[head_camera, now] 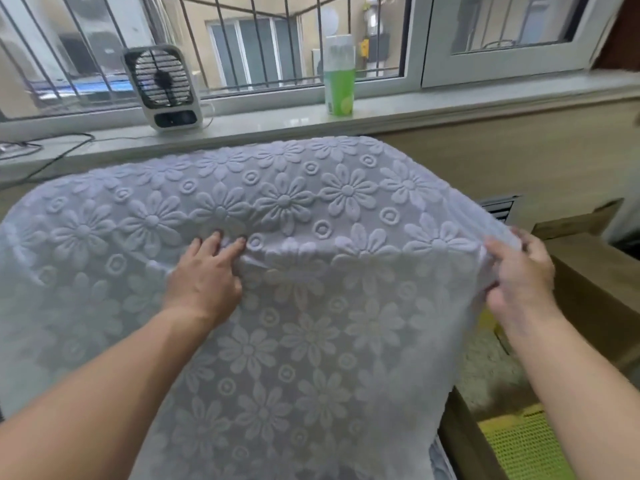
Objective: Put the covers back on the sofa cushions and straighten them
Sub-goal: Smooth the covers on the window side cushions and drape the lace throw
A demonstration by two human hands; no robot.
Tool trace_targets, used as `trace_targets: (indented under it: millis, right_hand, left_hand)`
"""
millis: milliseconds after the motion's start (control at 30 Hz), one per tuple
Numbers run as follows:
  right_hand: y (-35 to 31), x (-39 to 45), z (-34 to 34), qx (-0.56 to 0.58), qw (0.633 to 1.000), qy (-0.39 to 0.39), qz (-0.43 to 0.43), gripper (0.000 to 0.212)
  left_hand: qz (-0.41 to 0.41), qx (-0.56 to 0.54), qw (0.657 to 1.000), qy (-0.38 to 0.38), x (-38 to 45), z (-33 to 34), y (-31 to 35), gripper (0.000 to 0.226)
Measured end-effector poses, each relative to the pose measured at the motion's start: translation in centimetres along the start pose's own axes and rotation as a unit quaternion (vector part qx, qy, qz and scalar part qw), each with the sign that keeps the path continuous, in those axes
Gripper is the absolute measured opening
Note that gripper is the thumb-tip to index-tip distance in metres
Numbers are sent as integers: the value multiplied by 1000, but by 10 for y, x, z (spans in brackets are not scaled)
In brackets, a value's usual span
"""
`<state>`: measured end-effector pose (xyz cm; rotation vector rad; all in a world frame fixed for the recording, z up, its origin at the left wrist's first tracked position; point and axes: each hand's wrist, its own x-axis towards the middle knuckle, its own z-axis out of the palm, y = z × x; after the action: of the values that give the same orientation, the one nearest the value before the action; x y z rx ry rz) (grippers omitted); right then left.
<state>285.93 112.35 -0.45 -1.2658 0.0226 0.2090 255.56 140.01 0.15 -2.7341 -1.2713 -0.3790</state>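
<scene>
A pale lilac cover (284,202) with raised flowers and rings is spread over a big sofa cushion and fills most of the view. The cushion itself is hidden under the cloth. My left hand (207,271) lies on the middle of the cover with its fingers stretched forward, pressing into a fold. At the cover's right edge, my right hand (519,275) pinches the fabric between thumb and fingers and holds it taut.
Behind the cushion runs a window sill (381,112) with a small white fan (162,88), a green spray can (339,74) and cables at the left. A wooden sofa frame (595,282) and a yellow mesh mat (523,445) lie to the right.
</scene>
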Motion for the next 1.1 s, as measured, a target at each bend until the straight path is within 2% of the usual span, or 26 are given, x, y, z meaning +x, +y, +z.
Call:
trace_targets:
  millis: [33, 100, 167, 233, 300, 367, 433, 500, 567, 633, 700, 767, 833, 900, 967, 1000, 1033, 1100]
  right_hand:
    - [12, 2, -11, -122, 992, 16, -32, 36]
    - [35, 1, -32, -340, 939, 38, -28, 39]
    - [55, -8, -42, -430, 898, 92, 0, 41]
    - [70, -31, -34, -493, 854, 112, -121, 45]
    - [92, -64, -17, -501, 823, 35, -267, 44]
    - [121, -98, 0, -511, 792, -90, -322, 43]
    - [145, -128, 15, -537, 753, -232, -303, 46]
    - [165, -155, 29, -559, 711, -333, -267, 53]
    - [187, -184, 45, -579, 682, -385, -228, 56]
    - [206, -213, 64, -577, 682, -392, -217, 52]
    - [224, -240, 87, -570, 684, -402, -213, 54]
    - [249, -275, 117, -590, 656, -414, -222, 66]
    - [260, -290, 130, -635, 639, -368, -230, 71]
    - [280, -306, 140, -654, 640, -324, -238, 74]
    - [291, -307, 136, -662, 635, -307, -254, 78]
    - [298, -309, 137, -672, 621, -301, -268, 78]
    - [305, -310, 138, -683, 607, -293, -282, 77]
    - [309, -316, 142, -692, 599, -272, -296, 79]
  left_hand:
    - [-6, -1, 1000, 6, 0, 2, 0, 72]
    - [-10, 0, 1000, 7, 2, 6, 1, 76]
    - [-3, 22, 1000, 6, 4, 8, 2, 78]
    - [0, 56, 998, -5, 4, 7, 2, 78]
    - [-17, 67, 997, -27, -2, 6, 11, 77]
    - [-40, 20, 998, -46, -18, 8, 26, 85]
    - [-25, -20, 998, -57, -62, 18, 35, 81]
    - [1, -33, 995, -95, -126, 45, 20, 72]
    - [-25, -37, 986, -160, -192, 72, -22, 67]
    - [-130, -64, 977, -156, -230, 94, -85, 60]
    - [-289, -129, 945, -87, -237, 100, -147, 51]
    - [-447, -210, 870, 5, -232, 96, -221, 47]
    - [-516, -277, 808, 59, -208, 84, -274, 55]
    - [-502, -393, 767, 74, -181, 76, -339, 70]
    - [-436, -508, 741, 46, -148, 69, -371, 94]
    - [-413, -536, 736, 19, -137, 69, -382, 98]
    - [-388, -568, 726, -10, -131, 66, -389, 90]
    - [-333, -636, 692, -81, -123, 53, -391, 53]
